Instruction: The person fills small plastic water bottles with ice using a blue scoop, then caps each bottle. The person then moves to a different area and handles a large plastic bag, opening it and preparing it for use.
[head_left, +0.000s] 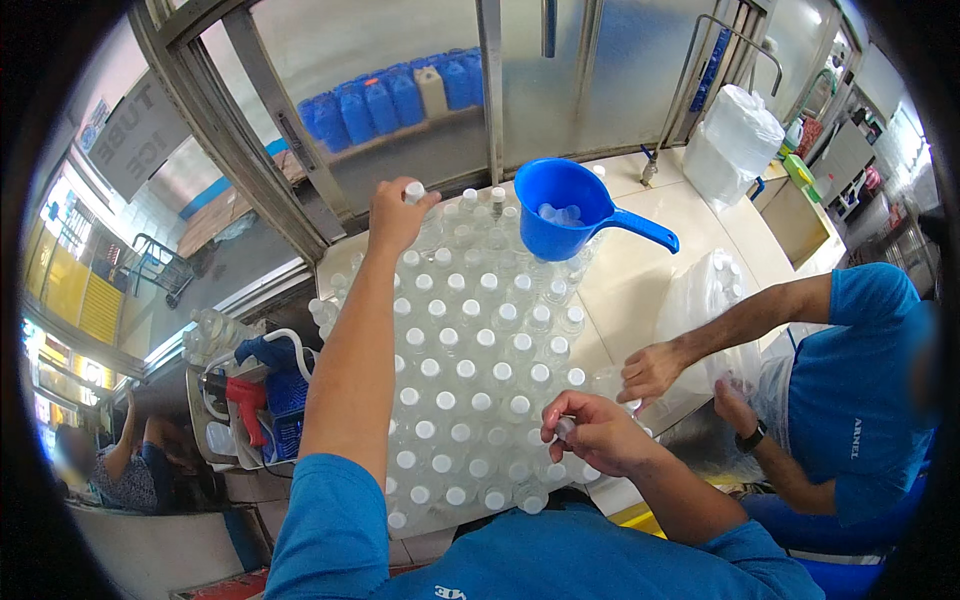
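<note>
Clear plastic bottles with white caps (486, 337) stand upright in close rows on the pale tiled counter. At the far left of these rows my left hand (391, 217) grips the neck of one bottle, whose white cap (414, 192) shows between thumb and fingers. Over the near right rows, my right hand (604, 435) pinches a small translucent plastic piece (564, 427) in its fingertips. A blue dipper (559, 236) sits at the back of the rows, its handle towards the right. Inside it lie several similar translucent pieces (561, 215).
A co-worker's hand (651, 373) reaches close to my right hand, beside a clear plastic bag (686, 307) of capped bottles. White bundles (735, 142) stand at back right. A red heat gun (244, 401) lies left of the counter. Blue jerrycans (394, 97) line a shelf behind glass.
</note>
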